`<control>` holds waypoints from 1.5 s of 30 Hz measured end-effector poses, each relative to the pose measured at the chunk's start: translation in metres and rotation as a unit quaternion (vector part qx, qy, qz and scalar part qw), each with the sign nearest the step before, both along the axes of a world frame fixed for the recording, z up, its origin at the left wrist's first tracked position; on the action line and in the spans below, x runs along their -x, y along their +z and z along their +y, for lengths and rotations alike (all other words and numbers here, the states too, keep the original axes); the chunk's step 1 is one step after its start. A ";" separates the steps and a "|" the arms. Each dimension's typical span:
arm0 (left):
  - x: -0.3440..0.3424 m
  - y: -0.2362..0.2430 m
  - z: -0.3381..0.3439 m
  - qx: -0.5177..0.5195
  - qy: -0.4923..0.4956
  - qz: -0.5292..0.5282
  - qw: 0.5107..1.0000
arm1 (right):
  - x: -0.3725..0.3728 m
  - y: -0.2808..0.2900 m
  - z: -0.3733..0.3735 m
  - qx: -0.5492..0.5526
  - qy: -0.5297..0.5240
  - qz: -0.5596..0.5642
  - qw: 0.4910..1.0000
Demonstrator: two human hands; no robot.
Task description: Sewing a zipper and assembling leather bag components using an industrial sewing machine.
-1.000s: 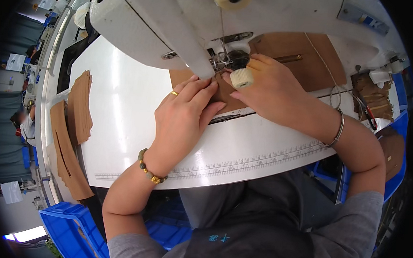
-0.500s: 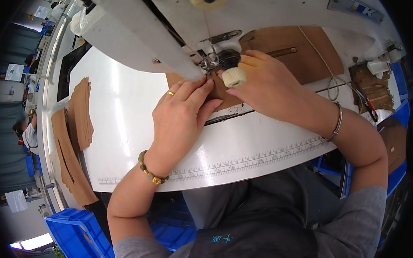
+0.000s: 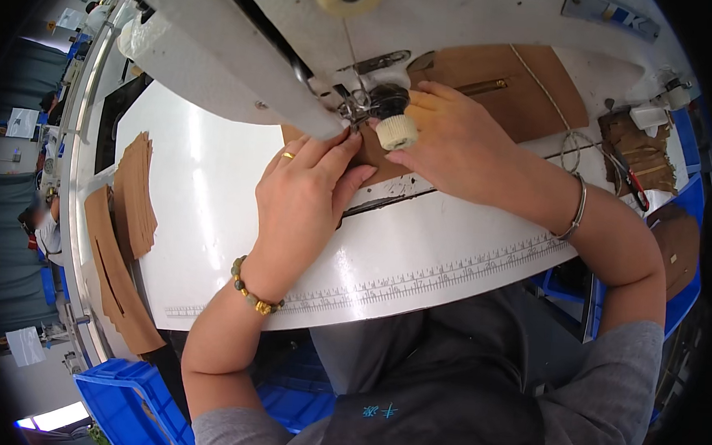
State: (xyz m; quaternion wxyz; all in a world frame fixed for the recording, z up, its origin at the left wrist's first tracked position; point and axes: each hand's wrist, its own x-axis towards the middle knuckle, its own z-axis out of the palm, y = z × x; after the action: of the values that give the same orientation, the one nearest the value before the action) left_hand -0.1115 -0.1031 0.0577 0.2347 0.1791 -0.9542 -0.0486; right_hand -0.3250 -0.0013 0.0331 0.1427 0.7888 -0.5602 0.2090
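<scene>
White sewing machine (image 3: pixel 218 71) is filling the upper view, its head leaning over the work between the two hands. White counter (image 3: pixel 202 213) is spreading below, its curved front edge running just before the wearer's body. A printed measuring scale (image 3: pixel 418 279) with fine ticks and figures is following that edge. Dark apron (image 3: pixel 458 424) is bearing turquoise stitched characters across the chest. Blue bin (image 3: pixel 108 407) is sitting at lower left, beyond the counter edge.

Brown panel (image 3: pixel 526 101) with a metal zip is lying right of the machine head. Right grip (image 3: pixel 458 147) is reaching in from the right, palm down, elbow bent outward; its fingertips are partly hiding behind a cream knob — cannot tell whether they are parting or closing. Left grip (image 3: pixel 301 195) is resting palm down, thumb standing apart from the fingers, fingertips touching the work beside the machine foot.

Stack of brown pieces (image 3: pixel 135 201) is lying at the left; a wide stretch of white surface is running between it and the left grip. Brown workpiece (image 3: pixel 385 167) is lying flat under the needle area, between both grips — near a dark seam in the counter. Lettered plate (image 3: pixel 609 15) is showing at upper right, on the machine. Red-handled snips (image 3: pixel 637 189) are lying right of the right wrist. Cream knob (image 3: pixel 396 133) is overlapping the right thumb and forefinger in view.
</scene>
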 end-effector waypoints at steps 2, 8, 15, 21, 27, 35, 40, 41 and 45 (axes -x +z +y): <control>0.000 0.000 0.000 -0.004 0.014 -0.025 1.000 | 0.000 0.000 0.000 -0.003 -0.002 0.003 1.000; 0.002 -0.001 -0.004 0.035 -0.002 -0.008 0.999 | 0.001 0.000 0.000 -0.004 -0.003 -0.007 1.000; 0.002 0.001 -0.004 0.045 -0.005 -0.006 0.999 | 0.001 0.003 0.001 -0.013 0.006 -0.002 1.000; 0.001 0.001 -0.004 0.047 -0.003 -0.006 0.999 | 0.001 0.005 0.001 -0.009 0.008 0.005 1.000; -0.001 -0.003 -0.006 0.044 0.011 -0.015 0.999 | 0.001 0.004 0.001 -0.019 0.011 0.002 1.000; -0.002 -0.003 -0.007 0.046 0.012 -0.003 0.999 | 0.011 0.010 0.006 -0.009 0.010 0.000 1.000; -0.010 0.000 -0.002 0.078 0.008 0.007 0.997 | 0.007 0.026 0.032 -0.089 -0.080 0.027 0.992; -0.011 0.000 -0.002 0.076 0.004 0.006 0.997 | 0.003 0.028 0.037 -0.097 -0.081 0.027 0.992; -0.012 0.000 0.000 0.026 -0.020 0.004 0.999 | -0.014 0.037 0.060 -0.109 -0.050 0.044 0.992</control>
State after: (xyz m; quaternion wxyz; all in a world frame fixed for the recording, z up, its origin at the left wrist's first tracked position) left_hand -0.0992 -0.1033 0.0574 0.2420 0.1537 -0.9576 -0.0296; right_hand -0.3107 0.0587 0.0697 0.0903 0.7790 -0.6117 0.1041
